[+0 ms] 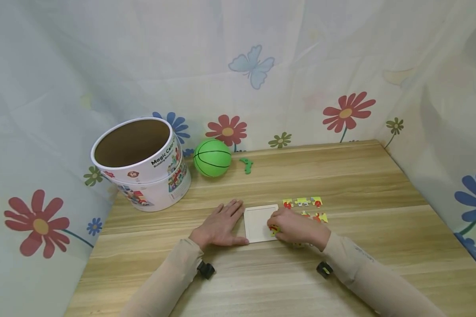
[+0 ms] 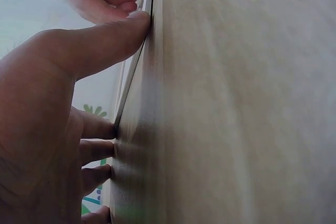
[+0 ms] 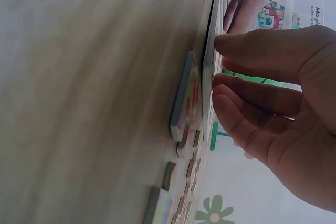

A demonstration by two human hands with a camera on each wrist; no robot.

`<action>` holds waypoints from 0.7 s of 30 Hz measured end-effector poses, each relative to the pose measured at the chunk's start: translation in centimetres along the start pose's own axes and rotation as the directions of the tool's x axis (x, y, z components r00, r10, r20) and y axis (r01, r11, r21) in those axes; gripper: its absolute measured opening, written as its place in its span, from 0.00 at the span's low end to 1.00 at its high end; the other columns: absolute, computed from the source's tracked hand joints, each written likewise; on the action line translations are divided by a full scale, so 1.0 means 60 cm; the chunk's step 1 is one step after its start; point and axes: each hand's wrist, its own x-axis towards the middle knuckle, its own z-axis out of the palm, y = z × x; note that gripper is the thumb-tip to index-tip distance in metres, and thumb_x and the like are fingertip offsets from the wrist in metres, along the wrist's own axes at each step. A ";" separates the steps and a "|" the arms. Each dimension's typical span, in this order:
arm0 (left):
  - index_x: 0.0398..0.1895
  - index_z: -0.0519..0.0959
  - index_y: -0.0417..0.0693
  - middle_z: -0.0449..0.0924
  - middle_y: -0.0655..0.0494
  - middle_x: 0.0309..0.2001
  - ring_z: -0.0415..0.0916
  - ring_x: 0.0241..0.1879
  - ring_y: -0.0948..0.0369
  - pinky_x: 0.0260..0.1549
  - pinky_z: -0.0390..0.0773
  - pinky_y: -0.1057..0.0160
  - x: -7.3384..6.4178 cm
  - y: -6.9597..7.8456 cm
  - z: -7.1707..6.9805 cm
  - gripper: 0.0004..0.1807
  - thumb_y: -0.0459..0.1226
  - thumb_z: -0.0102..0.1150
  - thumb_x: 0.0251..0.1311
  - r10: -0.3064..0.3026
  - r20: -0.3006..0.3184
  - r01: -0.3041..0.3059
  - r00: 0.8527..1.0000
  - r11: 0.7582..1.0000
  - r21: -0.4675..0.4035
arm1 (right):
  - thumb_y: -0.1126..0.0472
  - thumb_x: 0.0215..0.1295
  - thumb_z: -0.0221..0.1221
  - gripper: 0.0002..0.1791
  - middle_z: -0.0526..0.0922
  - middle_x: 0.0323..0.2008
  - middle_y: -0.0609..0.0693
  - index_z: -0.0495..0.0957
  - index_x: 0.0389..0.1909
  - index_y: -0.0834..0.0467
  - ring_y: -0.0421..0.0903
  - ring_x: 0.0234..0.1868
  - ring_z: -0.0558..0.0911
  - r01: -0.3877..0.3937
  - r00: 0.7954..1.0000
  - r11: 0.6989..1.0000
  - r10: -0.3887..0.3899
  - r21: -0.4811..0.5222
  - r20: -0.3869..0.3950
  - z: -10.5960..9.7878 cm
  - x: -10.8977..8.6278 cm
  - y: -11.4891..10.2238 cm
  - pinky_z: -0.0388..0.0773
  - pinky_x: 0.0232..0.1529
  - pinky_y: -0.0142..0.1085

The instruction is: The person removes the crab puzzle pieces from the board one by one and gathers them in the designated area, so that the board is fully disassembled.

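Note:
A shallow pale tray (image 1: 258, 222) with a raised rim lies flat on the wooden table. My left hand (image 1: 222, 225) rests with spread fingers along its left side, and the thumb (image 2: 113, 43) touches the near edge. At the tray's right side, my right hand (image 1: 299, 226) pinches a red, yellow and green jigsaw piece (image 1: 275, 229) between thumb and fingertips, low over the tray floor. In the right wrist view the fingertips reach the tray, and the piece is hidden. Several more jigsaw pieces (image 1: 302, 202) lie to the right, partly covered by my right hand.
A large white bucket (image 1: 158, 193) with printed sides stands at the back left. Beside it are a green ball (image 1: 212, 158) and a small green curved piece (image 1: 247, 165). A flowered cloth (image 1: 293, 105) hangs behind the table.

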 end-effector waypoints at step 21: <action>0.78 0.50 0.46 0.44 0.49 0.78 0.41 0.78 0.51 0.72 0.49 0.43 -0.001 0.000 -0.001 0.60 0.75 0.48 0.51 0.013 -0.018 -0.013 1.000 1.000 0.007 | 0.67 0.55 0.65 0.11 0.77 0.38 0.48 0.84 0.40 0.59 0.40 0.36 0.74 -0.035 0.999 0.999 0.035 0.017 0.009 0.002 0.003 -0.001 0.76 0.37 0.31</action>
